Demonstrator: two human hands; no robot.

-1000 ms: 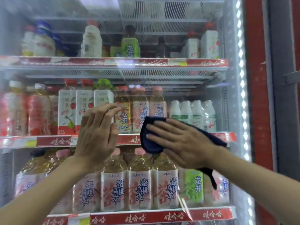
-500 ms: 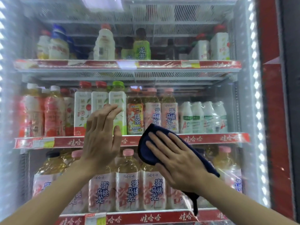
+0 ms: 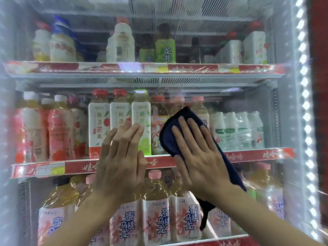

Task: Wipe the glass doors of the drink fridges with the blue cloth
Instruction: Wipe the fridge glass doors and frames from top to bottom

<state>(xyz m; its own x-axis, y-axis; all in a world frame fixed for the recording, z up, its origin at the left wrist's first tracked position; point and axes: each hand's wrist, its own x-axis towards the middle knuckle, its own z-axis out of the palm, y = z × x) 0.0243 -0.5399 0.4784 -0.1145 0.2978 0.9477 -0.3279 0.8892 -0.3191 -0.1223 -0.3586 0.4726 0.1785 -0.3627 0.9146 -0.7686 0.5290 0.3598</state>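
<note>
At the front of the drink fridge, both hands lay flat against the glass door (image 3: 248,100). Right hand (image 3: 198,157): palm spread over the blue cloth (image 3: 170,134), its fingers (image 3: 182,126) straight and slightly apart, pressing the cloth onto the glass at the level of the middle shelf rail (image 3: 257,155). The cloth was dark blue and folded. Its rounded upper edge showed above and to the left of the fingertips, and a loose tail hung below the wrist, in front of the lower bottles. Left hand (image 3: 120,160): bare, just beside the right one and apart from the cloth, with its fingers (image 3: 127,134) straight and close together and the thumb alongside, resting on the glass and holding nothing.

Behind the door, the upper shelf rail (image 3: 195,68) carried white bottles and a green-labelled bottle (image 3: 166,48). The middle shelf held tall white bottles (image 3: 99,125) with red caps, pink-labelled bottles to their left and small white bottles (image 3: 236,132) with green labels to the right. The lowest visible shelf held peach-coloured tea bottles (image 3: 156,219) with pink caps. A vertical light strip (image 3: 305,103) ran down the right edge of the door. Glare and motion blur softened much of the view.
</note>
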